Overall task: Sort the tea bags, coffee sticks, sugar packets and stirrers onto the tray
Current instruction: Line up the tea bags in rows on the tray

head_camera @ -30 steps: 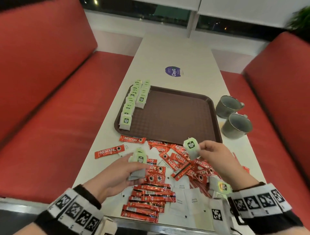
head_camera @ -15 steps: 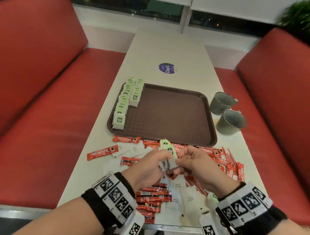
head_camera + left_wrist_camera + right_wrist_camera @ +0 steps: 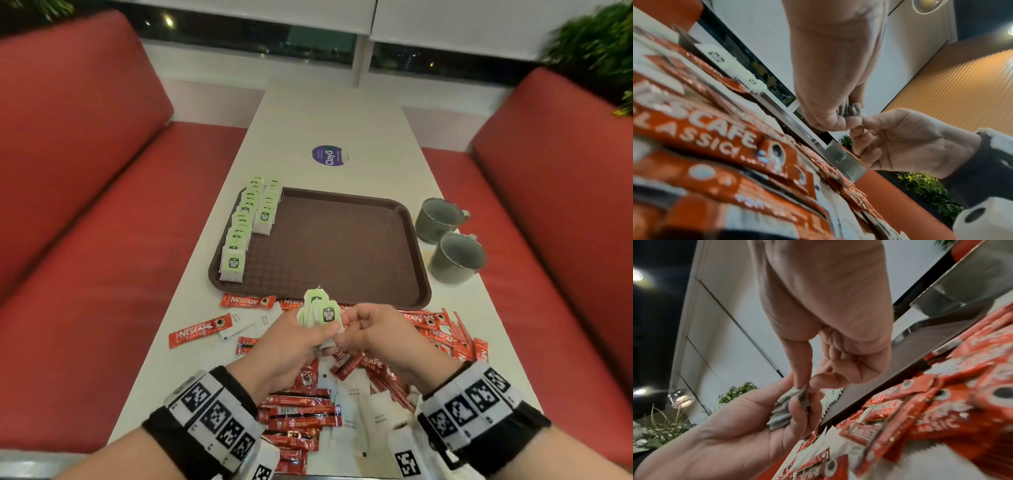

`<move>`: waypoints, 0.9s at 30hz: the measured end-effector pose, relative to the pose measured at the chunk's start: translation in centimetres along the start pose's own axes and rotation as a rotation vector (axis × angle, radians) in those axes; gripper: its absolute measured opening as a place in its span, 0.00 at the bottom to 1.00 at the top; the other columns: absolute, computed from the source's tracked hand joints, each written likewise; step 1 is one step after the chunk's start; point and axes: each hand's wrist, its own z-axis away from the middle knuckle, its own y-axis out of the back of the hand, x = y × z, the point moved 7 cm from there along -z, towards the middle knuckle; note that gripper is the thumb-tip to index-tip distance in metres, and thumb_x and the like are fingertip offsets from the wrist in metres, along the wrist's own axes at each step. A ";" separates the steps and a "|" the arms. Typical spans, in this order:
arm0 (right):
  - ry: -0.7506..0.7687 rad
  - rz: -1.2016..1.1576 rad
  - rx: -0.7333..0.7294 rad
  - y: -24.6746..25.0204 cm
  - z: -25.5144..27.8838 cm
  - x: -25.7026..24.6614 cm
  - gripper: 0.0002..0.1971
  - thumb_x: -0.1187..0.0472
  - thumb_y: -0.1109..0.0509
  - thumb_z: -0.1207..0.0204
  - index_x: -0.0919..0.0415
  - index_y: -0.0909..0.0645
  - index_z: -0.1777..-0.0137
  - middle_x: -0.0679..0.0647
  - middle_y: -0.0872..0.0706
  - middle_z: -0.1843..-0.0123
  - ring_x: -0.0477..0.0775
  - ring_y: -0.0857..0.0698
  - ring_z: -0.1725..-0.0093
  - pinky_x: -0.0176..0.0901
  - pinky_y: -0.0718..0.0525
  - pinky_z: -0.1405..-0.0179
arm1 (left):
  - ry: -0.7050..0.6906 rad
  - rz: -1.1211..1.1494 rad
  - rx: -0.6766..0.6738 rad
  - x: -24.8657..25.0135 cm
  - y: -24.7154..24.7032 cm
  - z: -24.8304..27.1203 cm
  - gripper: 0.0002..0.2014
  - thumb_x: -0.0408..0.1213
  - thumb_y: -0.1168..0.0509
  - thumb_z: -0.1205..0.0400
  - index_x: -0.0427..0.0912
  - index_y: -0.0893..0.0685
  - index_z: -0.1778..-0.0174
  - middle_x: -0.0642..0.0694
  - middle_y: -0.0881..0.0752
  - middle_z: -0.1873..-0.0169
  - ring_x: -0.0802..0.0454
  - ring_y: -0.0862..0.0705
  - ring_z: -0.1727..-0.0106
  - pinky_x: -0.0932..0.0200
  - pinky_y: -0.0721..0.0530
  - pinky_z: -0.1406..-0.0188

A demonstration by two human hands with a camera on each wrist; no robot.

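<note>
My left hand point(image 3: 308, 337) grips a small bundle of green-tagged tea bags point(image 3: 320, 310) above the pile, just in front of the brown tray point(image 3: 342, 246). My right hand point(image 3: 344, 337) pinches the bundle's lower edge with thumb and forefinger. In the right wrist view the right hand point(image 3: 805, 387) nips the tea bags point(image 3: 786, 410) lying in the left palm. From the left wrist the left hand point(image 3: 846, 123) curls round the tea bags point(image 3: 852, 109). Two rows of tea bags point(image 3: 245, 229) stand along the tray's left side. Red coffee sticks point(image 3: 200, 334) and white sugar packets point(image 3: 375, 416) lie scattered under my hands.
Two grey cups point(image 3: 455, 257) stand right of the tray on the white table point(image 3: 329, 116). Thin red sticks point(image 3: 460, 330) lie at the pile's right edge. A purple round sticker point(image 3: 328, 155) sits beyond the tray. Red bench seats point(image 3: 85, 240) flank the table.
A second ago each hand held its own tea bag, apart. The hands have come together and the tea bags now sit in one bundle in my left hand.
</note>
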 end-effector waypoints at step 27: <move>-0.177 0.206 0.140 -6.2 -23.8 -8.7 0.10 0.65 0.28 0.25 0.54 0.24 0.65 0.49 0.19 0.64 0.44 0.20 0.67 0.32 0.19 0.68 | -0.009 0.374 0.271 3.8 17.0 2.0 0.20 0.21 0.40 0.18 0.33 0.26 0.29 0.34 0.14 0.43 0.41 0.13 0.45 0.57 0.10 0.60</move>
